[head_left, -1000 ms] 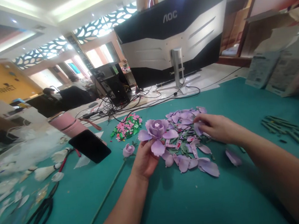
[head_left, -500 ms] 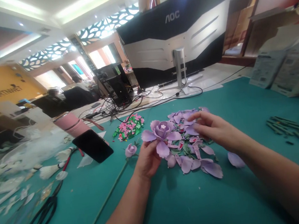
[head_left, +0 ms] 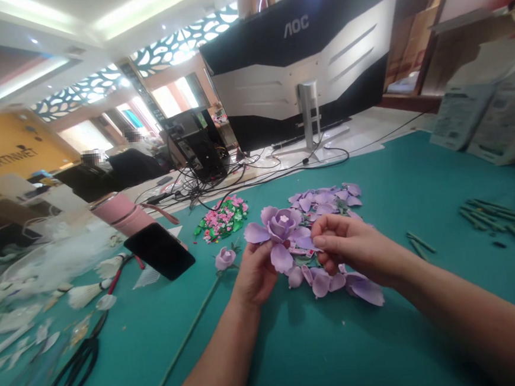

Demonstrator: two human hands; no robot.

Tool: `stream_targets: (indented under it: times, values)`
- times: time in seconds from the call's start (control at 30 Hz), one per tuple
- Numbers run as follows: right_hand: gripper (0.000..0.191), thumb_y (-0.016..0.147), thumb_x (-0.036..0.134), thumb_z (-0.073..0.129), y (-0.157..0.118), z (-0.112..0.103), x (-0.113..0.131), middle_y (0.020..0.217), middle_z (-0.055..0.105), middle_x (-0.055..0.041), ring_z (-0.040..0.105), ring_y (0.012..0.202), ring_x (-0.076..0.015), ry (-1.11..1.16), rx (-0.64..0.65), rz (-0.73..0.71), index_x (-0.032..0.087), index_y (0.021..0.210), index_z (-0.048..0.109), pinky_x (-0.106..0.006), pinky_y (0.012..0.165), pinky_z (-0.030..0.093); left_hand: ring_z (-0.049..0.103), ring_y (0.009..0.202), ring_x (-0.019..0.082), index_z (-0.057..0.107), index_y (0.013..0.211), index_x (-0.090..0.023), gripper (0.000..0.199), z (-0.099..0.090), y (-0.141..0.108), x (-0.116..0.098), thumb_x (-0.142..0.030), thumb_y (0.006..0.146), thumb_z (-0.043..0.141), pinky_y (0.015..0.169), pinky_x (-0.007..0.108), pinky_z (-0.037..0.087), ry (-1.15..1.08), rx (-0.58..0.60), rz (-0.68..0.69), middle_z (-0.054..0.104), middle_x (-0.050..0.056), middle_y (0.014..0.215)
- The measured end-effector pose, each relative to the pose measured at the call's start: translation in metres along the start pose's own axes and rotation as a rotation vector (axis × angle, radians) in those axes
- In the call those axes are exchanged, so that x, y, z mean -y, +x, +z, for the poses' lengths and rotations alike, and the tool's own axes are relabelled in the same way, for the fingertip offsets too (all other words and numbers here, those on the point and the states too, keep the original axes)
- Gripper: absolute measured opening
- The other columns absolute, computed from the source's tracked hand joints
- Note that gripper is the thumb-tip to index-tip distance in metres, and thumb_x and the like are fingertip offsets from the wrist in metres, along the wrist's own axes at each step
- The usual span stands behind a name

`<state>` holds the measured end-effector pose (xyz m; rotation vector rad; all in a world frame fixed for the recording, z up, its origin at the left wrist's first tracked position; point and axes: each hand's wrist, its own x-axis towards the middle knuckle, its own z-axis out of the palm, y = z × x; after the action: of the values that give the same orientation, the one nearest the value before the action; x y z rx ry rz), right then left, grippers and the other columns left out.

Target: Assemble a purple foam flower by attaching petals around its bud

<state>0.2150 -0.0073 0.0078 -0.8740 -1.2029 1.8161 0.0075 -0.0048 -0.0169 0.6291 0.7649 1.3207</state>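
My left hand (head_left: 258,274) is closed around the underside of a light purple artificial flower (head_left: 282,227), its wide petals spread around a small pale centre. My right hand (head_left: 355,245) is beside it, thumb and forefinger pinched on the outer end of the flower's right-hand petal (head_left: 302,237). Behind and below the hands lies a heap of loose purple petals (head_left: 324,280), mixed with green leaf pieces and small parts with red spots; my right hand covers part of it. A purple bud (head_left: 224,258) on a long green stem (head_left: 184,341) rests to the left.
Pink and green small pieces (head_left: 223,216) form a pile farther back. Green sticks (head_left: 500,218) lie at right. On the left are a phone (head_left: 159,251) leaning by a pink bottle (head_left: 119,213), black scissors (head_left: 73,374) and shuttlecocks (head_left: 87,294). A monitor (head_left: 305,64) stands behind.
My right hand has moved left from the petal heap to the flower and pinches its right-hand petal. My left hand keeps the flower in nearly the same place.
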Motion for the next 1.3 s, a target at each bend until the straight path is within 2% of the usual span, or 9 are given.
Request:
stream_targets:
  times: [0.23,0.43,0.67,0.97,1.3]
  values:
    - [0.031,0.077,0.039,0.078,-0.001,0.015,-0.005,0.064,0.067,0.0015,0.064,0.054,-0.0116,0.054,-0.014,0.021,0.020,0.086,0.054,-0.024,0.055,0.052,0.066,0.070,0.015,0.064,0.090,-0.019,0.031,0.001,-0.001,0.000,-0.018,0.067,0.085,0.064,0.024,0.051,0.012,0.014,0.007,0.070,0.000,0.080]
    - [0.035,0.076,0.040,0.079,-0.002,0.017,-0.005,0.069,0.071,-0.0005,0.070,0.061,-0.0137,0.099,0.003,0.033,0.020,0.088,0.053,-0.023,0.058,0.054,0.064,0.070,0.014,0.064,0.092,-0.018,0.035,0.002,-0.001,0.000,-0.017,0.065,0.086,0.064,0.023,0.050,-0.002,-0.003,0.004,0.070,0.000,0.082]
    - [0.036,0.075,0.040,0.079,-0.003,0.020,-0.004,0.070,0.072,-0.0016,0.070,0.061,-0.0142,0.097,-0.013,0.047,0.020,0.088,0.053,-0.023,0.057,0.054,0.065,0.071,0.013,0.064,0.099,-0.019,0.038,0.002,0.000,0.001,-0.017,0.067,0.084,0.065,0.023,0.051,0.019,0.014,0.008,0.070,0.000,0.083]
    - [0.037,0.075,0.041,0.080,-0.002,0.020,-0.006,0.069,0.072,-0.0018,0.071,0.060,-0.0136,0.110,-0.019,0.052,0.020,0.087,0.053,-0.022,0.056,0.055,0.065,0.071,0.013,0.064,0.099,-0.017,0.043,0.002,0.000,0.000,-0.019,0.063,0.088,0.066,0.023,0.051,0.025,0.027,0.006,0.071,0.002,0.084]
    - [0.036,0.075,0.041,0.080,-0.001,0.020,-0.007,0.070,0.073,-0.0029,0.072,0.061,-0.0142,0.106,-0.022,0.055,0.020,0.087,0.053,-0.021,0.055,0.056,0.066,0.075,0.015,0.064,0.102,-0.018,0.043,0.000,0.001,0.002,-0.019,0.066,0.086,0.067,0.025,0.052,0.031,0.050,0.006,0.071,0.002,0.087]
